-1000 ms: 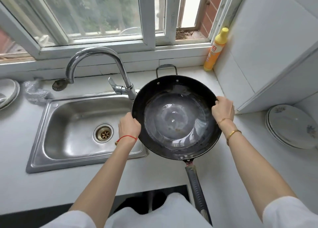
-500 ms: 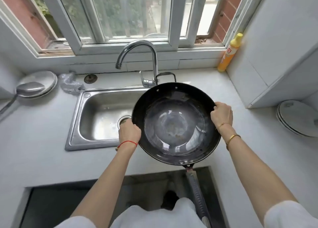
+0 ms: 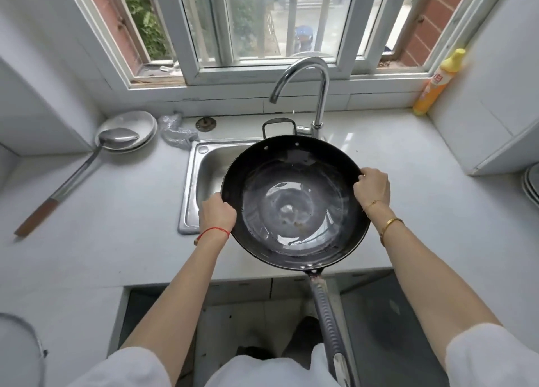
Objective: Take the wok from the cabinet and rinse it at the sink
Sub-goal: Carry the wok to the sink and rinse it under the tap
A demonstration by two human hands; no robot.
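Both arms extended, left hand (image 3: 217,215) and right hand (image 3: 373,187) curled, gripping

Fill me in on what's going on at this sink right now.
A person holds a black wok by its rim, the left hand on one side and the right hand on the other. The wok hangs over the right part of the steel sink, its long handle pointing back at the person. No water can be seen running from the faucet, so rinsing looks not yet begun.

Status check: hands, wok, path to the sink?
Left hand and right hand grip opposite rims of the wok. Wok held over sink, tap dry. Nothing blocking.
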